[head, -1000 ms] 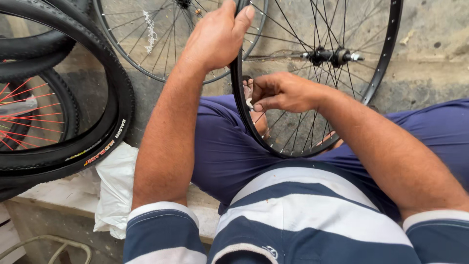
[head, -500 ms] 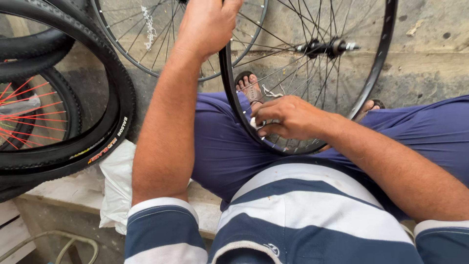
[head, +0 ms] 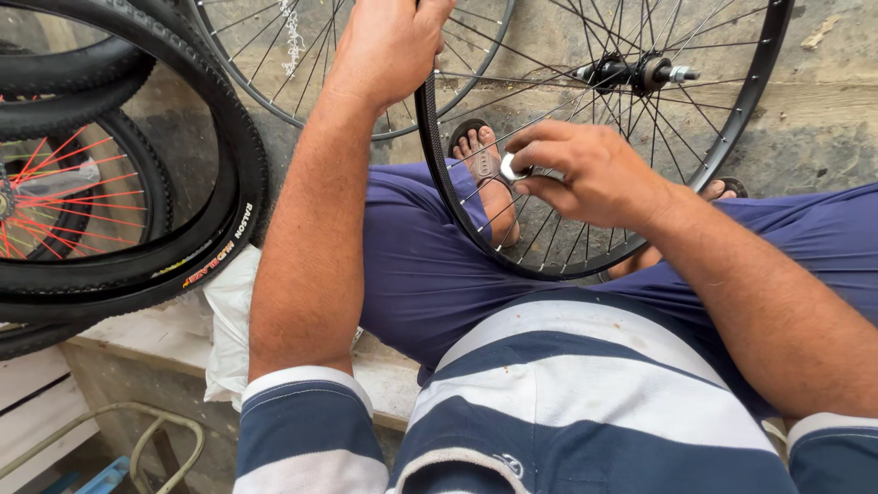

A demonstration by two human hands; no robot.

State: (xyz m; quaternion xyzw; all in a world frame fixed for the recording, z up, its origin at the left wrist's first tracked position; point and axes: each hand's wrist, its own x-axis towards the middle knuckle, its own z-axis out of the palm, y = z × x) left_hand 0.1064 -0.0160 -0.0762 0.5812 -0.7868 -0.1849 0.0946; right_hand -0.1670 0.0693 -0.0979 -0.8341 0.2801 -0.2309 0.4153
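The right hand has shifted since half a second ago: it then lay lower on the rim near the lap, and now sits higher among the spokes, fingers pinched shut on a small silvery spoke tool. The bare wheel itself has swung so its hub lies further right in view. The left hand stays at the top of the frame, wrapped closed around the black rim, its forearm running straight down toward the striped shirt. The right forearm comes in from the lower right, wrist bent inward over the spokes.

The wheel stands upright between the person's knees, its lower arc resting against the blue trousers, with a sandalled foot seen through the spokes.

Counted: one wheel in hand, a second bare spoked wheel behind it against the wall, one tyred wheel with red spokes at left, and at least two loose black tyres stacked there.
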